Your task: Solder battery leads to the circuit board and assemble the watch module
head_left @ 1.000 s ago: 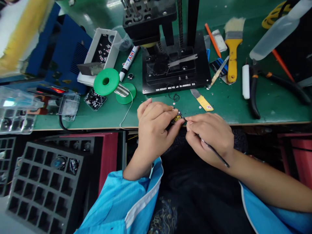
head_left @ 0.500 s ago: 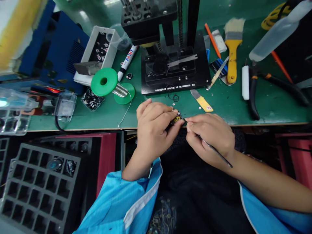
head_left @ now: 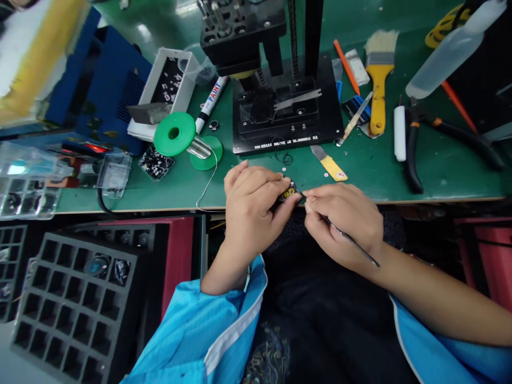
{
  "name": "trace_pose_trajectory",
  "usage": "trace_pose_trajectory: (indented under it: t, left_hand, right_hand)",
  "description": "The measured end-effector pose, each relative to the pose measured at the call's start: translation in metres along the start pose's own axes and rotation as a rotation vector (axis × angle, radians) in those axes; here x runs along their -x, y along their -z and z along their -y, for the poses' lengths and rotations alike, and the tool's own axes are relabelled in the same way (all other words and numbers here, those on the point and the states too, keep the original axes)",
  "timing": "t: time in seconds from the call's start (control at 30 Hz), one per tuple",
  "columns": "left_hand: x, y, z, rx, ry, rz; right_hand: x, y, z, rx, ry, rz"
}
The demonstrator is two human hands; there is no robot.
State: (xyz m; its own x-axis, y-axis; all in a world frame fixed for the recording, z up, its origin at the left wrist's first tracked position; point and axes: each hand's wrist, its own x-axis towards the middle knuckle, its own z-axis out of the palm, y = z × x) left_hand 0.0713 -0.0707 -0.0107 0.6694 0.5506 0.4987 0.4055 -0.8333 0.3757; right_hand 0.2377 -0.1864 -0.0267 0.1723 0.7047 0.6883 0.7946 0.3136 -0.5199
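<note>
My left hand [head_left: 256, 208] is closed round a small dark electronic part [head_left: 288, 191] with yellow on its face, at the table's front edge. Its fingers cover most of the part. In my right hand [head_left: 346, 218], gripped like a pen, is a thin dark metal tool [head_left: 356, 245] that looks like tweezers or a pick. Its tip meets the part's right side, and its other end sticks out behind the hand toward my wrist. Whether the tip holds anything is too small to tell. A thin black loop [head_left: 285, 158] lies on the table just beyond my left fingers.
A black press fixture [head_left: 288, 140] stands ahead. Left of it are a green solder spool [head_left: 175, 134], a paint marker [head_left: 212, 104] and a white parts box [head_left: 186, 88]. To the right lie a yellow-handled blade [head_left: 331, 166], a brush [head_left: 378, 101] and pliers [head_left: 414, 154]. A foam tray [head_left: 76, 306] sits lower left.
The whole view has shifted slightly, so the bench items appear a little displaced. Both hands keep nearly the same pose on the part and the thin tool.
</note>
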Motion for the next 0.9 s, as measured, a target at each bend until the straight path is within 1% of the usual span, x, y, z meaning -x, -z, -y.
trace_pose_trajectory:
  t: [0.23,0.43,0.63,0.77,0.9]
  left_hand:
    - [0.0003,0.0008,0.0008,0.006,0.017,0.019]
    - [0.0005,-0.0003,0.0009,0.012,-0.014,-0.018]
    - [0.0007,-0.0001,0.0002,0.0,-0.015,-0.015]
    - [0.0005,0.0005,-0.0001,0.007,-0.005,-0.005]
    - [0.0004,0.0013,-0.0008,0.017,0.016,0.013]
  right_hand:
    - [-0.0043,0.0022,0.0037,0.016,-0.042,0.01]
    - [-0.0079,0.0049,0.0049,0.005,-0.067,0.011]
    - [-0.0093,0.0037,0.0063,-0.021,-0.101,0.036]
    - [-0.0064,0.0007,0.0057,0.027,-0.082,0.04]
    - [0.0006,-0.0036,0.0039,0.124,-0.015,0.051]
